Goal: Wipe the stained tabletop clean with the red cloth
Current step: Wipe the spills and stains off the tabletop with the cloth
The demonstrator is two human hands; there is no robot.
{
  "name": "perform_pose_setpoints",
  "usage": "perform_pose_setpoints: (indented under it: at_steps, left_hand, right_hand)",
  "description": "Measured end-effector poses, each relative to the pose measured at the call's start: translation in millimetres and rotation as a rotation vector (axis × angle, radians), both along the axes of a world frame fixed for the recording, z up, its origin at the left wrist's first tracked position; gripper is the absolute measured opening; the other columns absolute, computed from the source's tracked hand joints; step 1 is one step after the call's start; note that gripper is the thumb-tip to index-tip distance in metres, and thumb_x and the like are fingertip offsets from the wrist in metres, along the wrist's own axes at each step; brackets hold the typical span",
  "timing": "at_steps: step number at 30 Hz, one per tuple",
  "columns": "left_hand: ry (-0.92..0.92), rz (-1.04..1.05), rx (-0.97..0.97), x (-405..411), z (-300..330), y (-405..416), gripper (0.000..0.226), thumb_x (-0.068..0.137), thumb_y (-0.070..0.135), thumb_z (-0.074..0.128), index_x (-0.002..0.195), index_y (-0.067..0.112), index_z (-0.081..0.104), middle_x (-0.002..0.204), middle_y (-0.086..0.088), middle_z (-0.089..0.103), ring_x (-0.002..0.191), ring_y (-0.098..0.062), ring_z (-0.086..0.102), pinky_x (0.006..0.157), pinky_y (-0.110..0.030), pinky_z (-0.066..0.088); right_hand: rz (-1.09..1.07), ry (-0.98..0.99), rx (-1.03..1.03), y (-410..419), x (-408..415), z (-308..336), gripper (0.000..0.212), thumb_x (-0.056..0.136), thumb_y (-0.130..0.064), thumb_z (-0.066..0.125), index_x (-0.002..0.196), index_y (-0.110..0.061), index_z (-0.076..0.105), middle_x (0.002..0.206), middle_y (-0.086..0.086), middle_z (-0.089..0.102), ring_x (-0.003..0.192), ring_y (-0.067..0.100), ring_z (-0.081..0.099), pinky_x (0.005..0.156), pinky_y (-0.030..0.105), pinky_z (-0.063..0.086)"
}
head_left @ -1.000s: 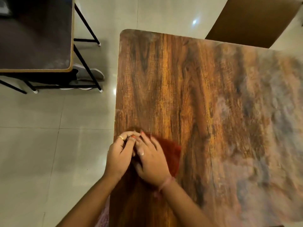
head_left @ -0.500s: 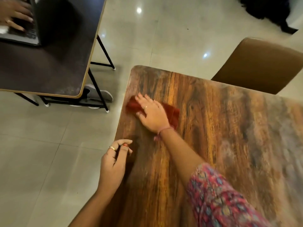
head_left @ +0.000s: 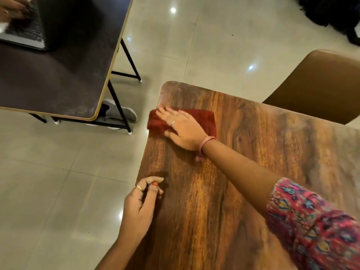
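A wood-grain tabletop (head_left: 243,182) fills the lower right of the head view; its right part looks pale and smeared. The folded red cloth (head_left: 204,117) lies flat near the table's far left corner, with one end at the left edge. My right hand (head_left: 183,129) presses flat on the cloth, fingers straight and spread toward the left. My left hand (head_left: 140,203) rests at the table's left edge nearer to me, fingers loosely curled, holding nothing.
A dark table (head_left: 58,75) on black legs stands to the left, with a laptop (head_left: 23,30) and another person's hands at it. A grey shoe (head_left: 118,112) shows under that table. A brown chair (head_left: 321,84) stands beyond the wooden table. The floor is tiled.
My right hand slid the cloth away from me along the left edge to the far corner. My left hand let go of the cloth and stayed at the near left edge.
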State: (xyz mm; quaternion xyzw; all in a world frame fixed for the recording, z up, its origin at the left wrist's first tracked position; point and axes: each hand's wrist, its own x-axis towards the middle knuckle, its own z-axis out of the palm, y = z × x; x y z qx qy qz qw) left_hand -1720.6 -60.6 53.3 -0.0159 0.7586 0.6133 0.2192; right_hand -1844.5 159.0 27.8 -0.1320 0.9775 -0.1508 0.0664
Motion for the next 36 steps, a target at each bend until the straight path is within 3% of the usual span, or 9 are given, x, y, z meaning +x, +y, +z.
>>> perform_pose_setpoints:
  at_steps: [3,11,16,20,25,28,31,34,36]
  left_hand:
    - [0.022,-0.017,0.0,-4.8,0.9,-1.1,0.023,0.096,0.013,0.047,0.098,0.026,0.066,0.077,0.012,0.067,0.078,-0.005,0.063,0.07,-0.007,0.046]
    - [0.111,-0.026,-0.023,-9.3,2.7,-6.8,0.026,0.097,0.011,0.047,0.096,0.029,0.065,0.078,0.01,0.066,0.076,-0.004,0.061,0.067,-0.008,0.044]
    - [0.142,-0.026,0.016,-1.7,2.9,2.7,0.026,0.097,0.012,0.047,0.097,0.03,0.066,0.078,0.009,0.066,0.077,-0.005,0.062,0.069,-0.007,0.045]
    - [0.149,-0.052,0.018,8.3,7.8,13.4,0.025,0.098,0.017,0.047,0.098,0.033,0.065,0.08,0.008,0.065,0.08,-0.008,0.061,0.074,-0.018,0.047]
    - [0.178,-0.072,-0.012,26.4,18.6,31.8,0.023,0.098,0.017,0.046,0.1,0.029,0.065,0.079,0.011,0.065,0.078,-0.014,0.061,0.073,-0.028,0.048]
    - [0.186,-0.083,-0.022,40.6,24.8,40.8,0.022,0.098,0.014,0.047,0.101,0.023,0.066,0.078,0.005,0.065,0.075,-0.036,0.058,0.07,-0.046,0.049]
    - [0.204,-0.092,-0.041,53.8,26.0,43.2,0.022,0.098,0.015,0.047,0.1,0.023,0.067,0.078,0.004,0.066,0.074,-0.037,0.059,0.07,-0.048,0.049]
    - [0.191,-0.104,-0.057,66.6,26.5,42.7,0.022,0.098,0.015,0.046,0.1,0.024,0.066,0.079,0.007,0.066,0.073,-0.044,0.056,0.065,-0.048,0.048]
    - [0.184,-0.116,-0.061,75.8,26.5,41.4,0.022,0.098,0.015,0.046,0.1,0.024,0.066,0.081,0.008,0.065,0.071,-0.045,0.055,0.061,-0.042,0.044]
  right_hand:
    - [0.167,-0.035,0.019,18.8,-6.0,4.0,0.06,0.096,-0.038,0.043,0.15,-0.022,0.022,0.155,0.0,0.028,0.143,0.016,0.023,0.115,0.03,0.011]
    - [-0.872,-0.008,0.005,144.2,3.2,0.7,0.061,0.098,-0.04,0.039,0.15,-0.016,0.019,0.157,0.007,0.021,0.144,0.023,0.022,0.116,0.037,0.021]
    - [-1.21,-0.11,0.0,237.0,84.3,3.6,0.063,0.1,-0.034,0.035,0.151,-0.007,0.009,0.159,0.013,0.007,0.146,0.028,0.011,0.119,0.038,0.013]
    - [-1.302,-0.071,-0.016,232.9,112.2,3.3,0.062,0.1,-0.037,0.035,0.151,-0.009,0.013,0.158,0.011,0.013,0.146,0.026,0.013,0.119,0.041,0.012]
    - [-0.939,0.04,0.01,151.6,160.0,5.7,0.057,0.098,-0.032,0.043,0.149,-0.015,0.025,0.156,0.006,0.024,0.144,0.025,0.022,0.117,0.042,0.017]
    - [-0.631,0.035,-0.086,86.6,239.3,3.9,0.058,0.093,-0.032,0.05,0.148,-0.023,0.031,0.155,-0.002,0.026,0.144,0.017,0.022,0.117,0.038,0.018]
    - [-0.299,-0.05,-0.125,23.1,341.8,1.4,0.06,0.093,-0.042,0.043,0.149,-0.03,0.025,0.157,-0.012,0.02,0.145,0.011,0.017,0.117,0.033,0.013]
    - [-0.031,-0.095,-0.087,32.5,398.3,1.7,0.058,0.095,-0.045,0.037,0.149,-0.031,0.023,0.157,-0.012,0.02,0.145,0.011,0.018,0.118,0.031,0.01]
    - [-0.076,-0.093,-0.099,68.6,387.6,5.0,0.061,0.09,-0.038,0.045,0.148,-0.031,0.025,0.155,-0.009,0.024,0.144,0.013,0.021,0.117,0.036,0.016]
